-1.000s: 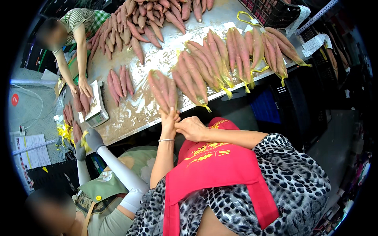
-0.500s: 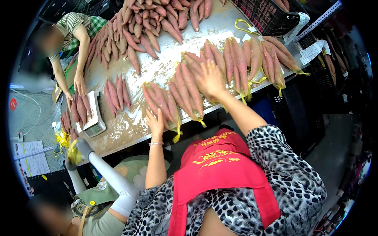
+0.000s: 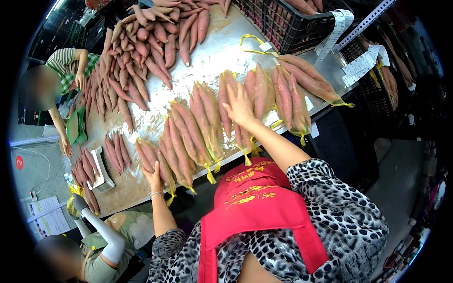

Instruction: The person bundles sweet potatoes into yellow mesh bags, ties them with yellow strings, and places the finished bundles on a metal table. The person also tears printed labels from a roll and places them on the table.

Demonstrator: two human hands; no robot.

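Observation:
Yellow net bags of reddish sweet potatoes lie side by side along the near table edge, their tied ends toward me. My left hand [image 3: 153,179] rests against the lower part of the leftmost net bag [image 3: 150,153], fingers extended and thumb apart, not wrapped round it. My right hand [image 3: 239,107] lies over another net bag [image 3: 224,106] farther right, its fingers spread. Several filled net bags [image 3: 186,129] lie between my hands. To the right of my right hand are more bags, including one netted bag [image 3: 311,80] at the table corner.
A large heap of loose sweet potatoes [image 3: 141,52] covers the far side. Left stands a white scale [image 3: 103,179] with sweet potatoes, beside a loose group [image 3: 117,152]. Two co-workers are at the left. A black crate [image 3: 292,28] and label strips [image 3: 334,35] are at far right.
My left hand has shifted left along the row, and more bags now lie between my hands. The far co-worker's hands have left the sweet potatoes on the scale. The whole view has shifted.

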